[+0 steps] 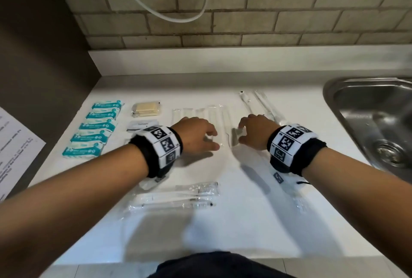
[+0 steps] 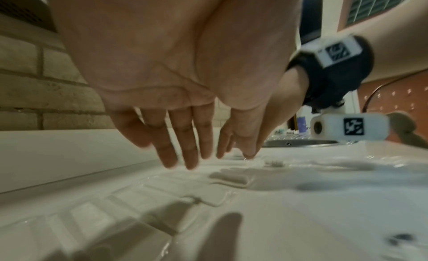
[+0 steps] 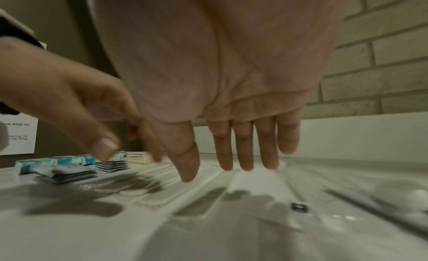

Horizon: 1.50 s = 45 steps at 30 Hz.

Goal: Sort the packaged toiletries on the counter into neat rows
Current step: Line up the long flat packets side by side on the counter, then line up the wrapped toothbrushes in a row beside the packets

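A row of clear-wrapped long packets [image 1: 214, 117] lies upright mid-counter. My left hand [image 1: 211, 141] hovers just over its near end, fingers straight and pointing down [image 2: 197, 155], holding nothing. Beside it my right hand [image 1: 242, 132] hangs over the row's right edge, with straight fingers [image 3: 231, 166] and an empty palm. Teal packets [image 1: 93, 128] form a column at the left. Next to them sit yellowish soap packs [image 1: 146, 109] and white-and-black sachets [image 1: 139, 126]. Wrapped toothbrushes [image 1: 178, 197] lie crosswise near the front edge. Other clear-wrapped sticks [image 1: 265, 105] lie at the back right.
A steel sink [image 1: 330, 90] is set into the counter at the right. A printed sheet [image 1: 13, 148] lies on a dark surface at the left. The brick wall carries a hanging white cable [image 1: 178, 18]. Bare white counter [image 1: 245, 222] stretches between the toothbrushes and the front edge.
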Each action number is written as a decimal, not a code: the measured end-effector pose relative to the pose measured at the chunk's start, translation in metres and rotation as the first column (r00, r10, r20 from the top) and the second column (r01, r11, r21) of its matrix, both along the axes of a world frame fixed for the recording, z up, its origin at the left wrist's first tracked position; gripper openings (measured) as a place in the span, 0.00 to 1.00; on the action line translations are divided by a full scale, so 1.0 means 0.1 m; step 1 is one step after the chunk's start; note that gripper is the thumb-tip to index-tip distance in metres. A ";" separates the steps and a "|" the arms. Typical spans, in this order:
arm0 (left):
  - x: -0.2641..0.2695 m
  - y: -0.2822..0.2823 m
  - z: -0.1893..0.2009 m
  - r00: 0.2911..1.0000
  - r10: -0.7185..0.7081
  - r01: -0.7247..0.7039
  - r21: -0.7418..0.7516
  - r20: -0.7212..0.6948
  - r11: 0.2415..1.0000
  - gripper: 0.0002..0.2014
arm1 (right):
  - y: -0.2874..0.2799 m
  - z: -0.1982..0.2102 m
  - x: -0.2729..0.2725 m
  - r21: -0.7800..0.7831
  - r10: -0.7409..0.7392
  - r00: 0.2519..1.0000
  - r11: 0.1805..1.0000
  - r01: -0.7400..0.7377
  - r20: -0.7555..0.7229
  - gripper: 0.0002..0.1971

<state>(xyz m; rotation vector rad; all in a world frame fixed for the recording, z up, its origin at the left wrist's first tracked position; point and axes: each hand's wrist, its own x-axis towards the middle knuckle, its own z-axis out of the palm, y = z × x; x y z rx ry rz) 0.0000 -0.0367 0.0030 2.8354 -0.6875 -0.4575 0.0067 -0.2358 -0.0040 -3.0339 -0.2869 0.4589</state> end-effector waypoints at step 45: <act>0.42 -1.25 0.08 0.843 0.509 -0.529 -0.452 -0.176 0.719 0.30 | -0.97 0.26 -0.03 0.460 -0.514 0.858 0.761 0.456 -0.001 0.19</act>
